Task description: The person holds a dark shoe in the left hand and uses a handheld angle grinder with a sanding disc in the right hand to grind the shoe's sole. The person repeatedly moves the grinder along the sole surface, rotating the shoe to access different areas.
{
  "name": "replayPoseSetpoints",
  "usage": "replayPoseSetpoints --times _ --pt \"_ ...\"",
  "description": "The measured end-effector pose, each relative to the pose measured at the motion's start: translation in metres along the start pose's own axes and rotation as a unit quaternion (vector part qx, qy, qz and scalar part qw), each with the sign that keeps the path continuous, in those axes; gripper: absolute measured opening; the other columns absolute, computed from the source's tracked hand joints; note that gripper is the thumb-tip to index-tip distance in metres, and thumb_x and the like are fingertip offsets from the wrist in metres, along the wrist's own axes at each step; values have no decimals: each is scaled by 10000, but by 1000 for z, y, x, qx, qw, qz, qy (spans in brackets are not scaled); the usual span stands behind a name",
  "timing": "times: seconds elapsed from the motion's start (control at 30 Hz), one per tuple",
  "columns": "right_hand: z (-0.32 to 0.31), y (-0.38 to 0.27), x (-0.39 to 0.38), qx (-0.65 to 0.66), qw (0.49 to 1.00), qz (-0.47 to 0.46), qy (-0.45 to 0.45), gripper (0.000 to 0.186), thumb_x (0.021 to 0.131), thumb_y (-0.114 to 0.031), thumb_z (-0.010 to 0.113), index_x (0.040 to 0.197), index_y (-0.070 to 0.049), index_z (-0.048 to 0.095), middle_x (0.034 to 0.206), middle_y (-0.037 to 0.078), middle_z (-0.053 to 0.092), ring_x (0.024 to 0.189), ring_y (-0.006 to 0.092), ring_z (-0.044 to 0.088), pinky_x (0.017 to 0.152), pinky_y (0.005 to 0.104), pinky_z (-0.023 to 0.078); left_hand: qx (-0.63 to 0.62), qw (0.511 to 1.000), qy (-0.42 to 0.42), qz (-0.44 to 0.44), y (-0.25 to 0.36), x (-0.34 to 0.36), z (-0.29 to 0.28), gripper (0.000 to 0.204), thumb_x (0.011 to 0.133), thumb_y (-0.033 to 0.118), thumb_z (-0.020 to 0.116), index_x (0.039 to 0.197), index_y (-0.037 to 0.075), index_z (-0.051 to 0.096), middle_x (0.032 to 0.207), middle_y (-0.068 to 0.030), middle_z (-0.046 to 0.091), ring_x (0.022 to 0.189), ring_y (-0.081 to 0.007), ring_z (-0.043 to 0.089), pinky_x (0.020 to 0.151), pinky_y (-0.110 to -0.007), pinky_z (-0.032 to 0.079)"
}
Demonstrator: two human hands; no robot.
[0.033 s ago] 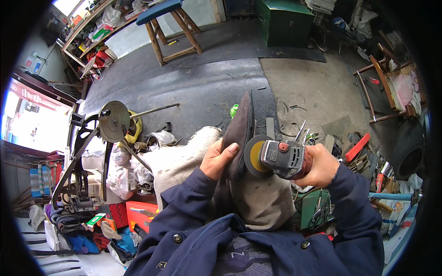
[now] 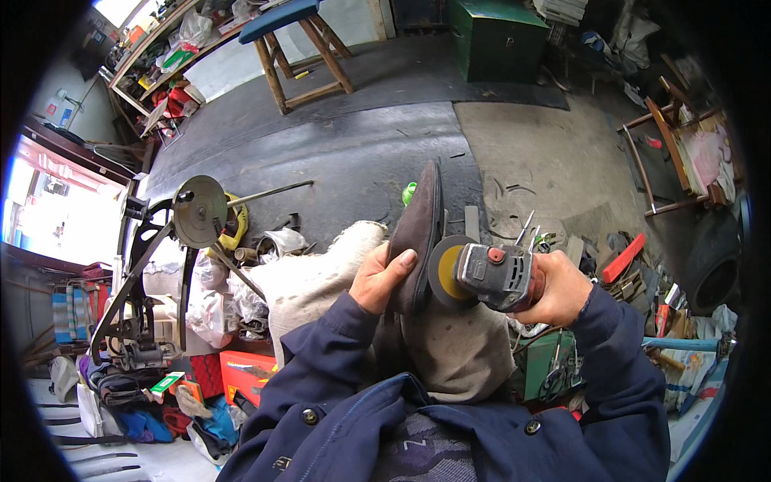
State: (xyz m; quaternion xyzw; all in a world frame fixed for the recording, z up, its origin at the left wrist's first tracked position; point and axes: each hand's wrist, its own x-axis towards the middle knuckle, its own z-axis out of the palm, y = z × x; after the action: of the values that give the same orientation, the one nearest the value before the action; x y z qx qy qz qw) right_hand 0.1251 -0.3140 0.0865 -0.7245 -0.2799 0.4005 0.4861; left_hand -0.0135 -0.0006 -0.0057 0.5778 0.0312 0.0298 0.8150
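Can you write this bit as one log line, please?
left hand: holding brown shoe | right hand: gripping power grinder | grinder disc: beside shoe, contact unclear | pale cloth: spread below shoe

One shoe (image 2: pixel 416 233), one grinder (image 2: pixel 491 277), two hands (image 2: pixel 379 283) (image 2: pixel 562 291) show.

Surroundings, by side

Far side: blue-topped stool (image 2: pixel 281 18) on a dark floor mat (image 2: pixel 321 153); green box (image 2: pixel 502 48) to its right. Left: black machine (image 2: pixel 148 347) with a round metal wheel (image 2: pixel 201 213); nearer, a red box (image 2: pixel 247 373), mixed bags and cloths beside it. Right: wooden frame (image 2: pixel 671 149) with pink cloth (image 2: pixel 707 157) on it; nearer, a red bar (image 2: pixel 624 257) among mixed scraps (image 2: pixel 614 291)
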Motion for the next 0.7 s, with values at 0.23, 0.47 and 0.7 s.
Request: replayPoseSetpoints --times 0.23,0.47,0.7 --pt "5 18 -17 114 988 46 94 627 790 79 877 1387 35 691 1244 57 791 1129 139 745 989 317 599 -289 957 21 -15 -28 -1 -19 449 1160 292 658 1502 4 622 1305 -115 772 1145 -214 764 999 -378 615" --pt "37 55 -58 119 950 5 287 435 831 -58 851 1246 38 762 1066 81 812 897 179 755 870 339 593 -419 902 107 11 -46 -4 -6 475 1164 305 643 1548 33 579 1369 -128 751 1193 -258 762 1046 -435 629" --pt "50 73 -78 295 873 -49 385 427 903 -185 761 1275 16 698 980 153 749 829 272 729 742 398 601 -492 855 151 73 -48 -11 -9 465 1185 357 586 1535 51 589 1402 -152 738 1248 -302 743 1092 -471 614"
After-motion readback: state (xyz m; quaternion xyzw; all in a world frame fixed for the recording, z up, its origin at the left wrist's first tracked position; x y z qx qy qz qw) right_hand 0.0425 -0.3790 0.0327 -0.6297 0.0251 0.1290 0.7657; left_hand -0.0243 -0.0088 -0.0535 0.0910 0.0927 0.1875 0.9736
